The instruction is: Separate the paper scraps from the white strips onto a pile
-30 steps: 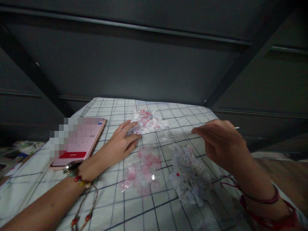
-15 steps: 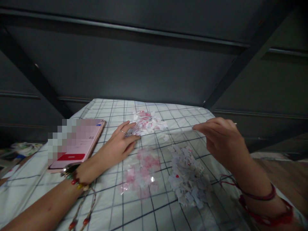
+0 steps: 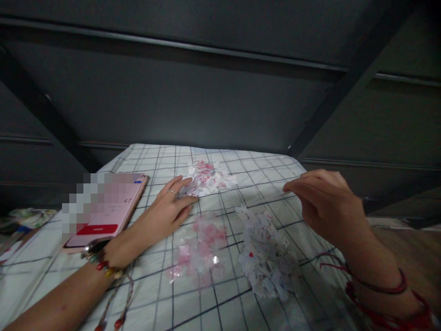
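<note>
My left hand (image 3: 174,202) lies with its fingers apart at the left edge of a pile of small white and pink scraps (image 3: 209,178). Its fingertips touch the pile's edge. Raised to the right, my right hand (image 3: 325,202) has thumb and fingers pinched together; I cannot make out what is between the tips. In front of me, a spread of clear and pink film pieces (image 3: 203,246) lies between my arms. A heap of white paper-like scraps (image 3: 267,262), one with a red spot, is just left of my right wrist.
A pink-edged phone (image 3: 106,211) with a lit screen lies left of my left hand. All this rests on a white cloth with dark grid lines (image 3: 255,161). A dark panelled wall (image 3: 193,96) rises behind its far edge.
My right hand has shifted slightly to the right, still pinched. The view has tilted a little. My left hand stays at the far pile, and the piles look the same.
</note>
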A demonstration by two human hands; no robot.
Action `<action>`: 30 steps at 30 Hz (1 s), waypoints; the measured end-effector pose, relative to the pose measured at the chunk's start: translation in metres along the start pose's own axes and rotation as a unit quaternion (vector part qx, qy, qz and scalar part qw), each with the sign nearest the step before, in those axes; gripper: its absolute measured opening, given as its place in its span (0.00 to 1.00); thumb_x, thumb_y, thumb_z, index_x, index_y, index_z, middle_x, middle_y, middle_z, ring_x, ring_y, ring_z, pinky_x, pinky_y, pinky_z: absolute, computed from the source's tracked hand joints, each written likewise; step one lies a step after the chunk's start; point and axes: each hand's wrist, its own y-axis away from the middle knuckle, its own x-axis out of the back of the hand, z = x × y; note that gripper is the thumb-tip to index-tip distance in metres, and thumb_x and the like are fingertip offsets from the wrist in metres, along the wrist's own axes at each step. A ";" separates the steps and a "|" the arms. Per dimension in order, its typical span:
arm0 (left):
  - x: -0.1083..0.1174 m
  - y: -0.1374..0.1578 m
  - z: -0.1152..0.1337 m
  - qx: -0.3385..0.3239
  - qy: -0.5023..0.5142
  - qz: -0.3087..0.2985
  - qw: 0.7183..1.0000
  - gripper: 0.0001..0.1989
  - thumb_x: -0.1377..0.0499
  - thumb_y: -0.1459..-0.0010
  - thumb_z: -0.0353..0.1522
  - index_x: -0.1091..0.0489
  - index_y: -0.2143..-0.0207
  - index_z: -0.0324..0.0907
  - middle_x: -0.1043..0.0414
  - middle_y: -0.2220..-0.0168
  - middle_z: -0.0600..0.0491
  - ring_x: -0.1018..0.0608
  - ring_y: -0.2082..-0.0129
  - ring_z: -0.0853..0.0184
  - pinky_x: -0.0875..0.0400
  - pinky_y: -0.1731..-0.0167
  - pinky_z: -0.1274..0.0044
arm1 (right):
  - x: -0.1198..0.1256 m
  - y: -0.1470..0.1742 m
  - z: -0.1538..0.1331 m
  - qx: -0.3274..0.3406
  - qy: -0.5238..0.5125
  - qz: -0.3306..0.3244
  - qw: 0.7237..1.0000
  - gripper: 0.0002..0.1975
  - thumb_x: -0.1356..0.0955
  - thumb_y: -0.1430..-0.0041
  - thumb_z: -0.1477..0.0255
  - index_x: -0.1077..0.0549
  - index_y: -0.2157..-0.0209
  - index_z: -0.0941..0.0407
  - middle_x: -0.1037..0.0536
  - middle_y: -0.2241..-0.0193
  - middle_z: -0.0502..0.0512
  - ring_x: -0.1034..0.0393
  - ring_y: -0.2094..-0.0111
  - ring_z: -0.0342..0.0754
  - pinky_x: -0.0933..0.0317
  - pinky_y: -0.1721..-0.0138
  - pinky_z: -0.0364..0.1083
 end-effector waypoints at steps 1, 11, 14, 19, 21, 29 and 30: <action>0.000 0.000 0.000 0.000 0.001 0.001 1.000 0.15 0.52 0.38 0.28 0.26 0.56 0.40 0.44 0.43 0.41 0.43 0.39 0.47 0.38 0.45 0.54 | -0.001 0.000 -0.001 0.003 0.000 0.001 1.000 0.15 0.40 0.51 0.87 0.30 0.67 0.56 0.26 0.74 0.52 0.34 0.68 0.49 0.44 0.67 0.49; 0.001 0.002 0.001 0.006 0.010 0.001 1.000 0.15 0.52 0.38 0.29 0.26 0.56 0.40 0.44 0.43 0.40 0.43 0.39 0.48 0.39 0.44 0.54 | -0.012 -0.009 -0.021 0.055 -0.027 0.043 0.997 0.18 0.41 0.51 0.89 0.29 0.64 0.57 0.24 0.72 0.52 0.34 0.68 0.46 0.42 0.66 0.47; 0.003 0.001 0.001 0.012 0.015 0.000 1.000 0.15 0.51 0.38 0.29 0.26 0.56 0.41 0.44 0.42 0.42 0.44 0.39 0.49 0.40 0.43 0.56 | -0.011 -0.009 -0.022 0.039 -0.021 0.050 0.998 0.18 0.40 0.51 0.88 0.29 0.64 0.56 0.24 0.71 0.51 0.34 0.66 0.47 0.43 0.64 0.48; 0.004 0.000 0.002 0.022 0.016 -0.004 1.000 0.15 0.51 0.39 0.29 0.26 0.57 0.42 0.42 0.43 0.43 0.43 0.39 0.51 0.41 0.42 0.56 | -0.011 -0.004 -0.014 0.001 0.000 0.004 1.000 0.18 0.41 0.52 0.88 0.29 0.66 0.55 0.25 0.73 0.52 0.34 0.67 0.48 0.44 0.66 0.49; 0.004 -0.001 0.002 0.026 0.019 -0.009 0.999 0.14 0.50 0.39 0.29 0.26 0.57 0.42 0.42 0.43 0.43 0.43 0.39 0.51 0.40 0.43 0.56 | -0.013 -0.004 -0.015 0.009 -0.009 0.004 1.000 0.18 0.41 0.52 0.88 0.29 0.66 0.55 0.24 0.72 0.52 0.34 0.67 0.48 0.44 0.67 0.49; 0.007 -0.001 0.003 0.033 0.035 -0.004 0.999 0.14 0.50 0.40 0.27 0.26 0.58 0.41 0.42 0.43 0.42 0.42 0.40 0.50 0.38 0.44 0.55 | -0.016 -0.012 -0.035 0.066 -0.094 0.058 0.992 0.17 0.39 0.47 0.88 0.29 0.62 0.56 0.21 0.69 0.51 0.33 0.64 0.47 0.38 0.61 0.48; 0.007 -0.001 0.003 0.031 0.033 -0.004 0.999 0.14 0.50 0.40 0.27 0.26 0.58 0.41 0.42 0.43 0.42 0.42 0.40 0.50 0.38 0.44 0.55 | -0.017 -0.012 -0.036 0.061 -0.090 0.063 0.992 0.17 0.39 0.47 0.88 0.29 0.62 0.55 0.21 0.69 0.51 0.33 0.64 0.47 0.38 0.60 0.48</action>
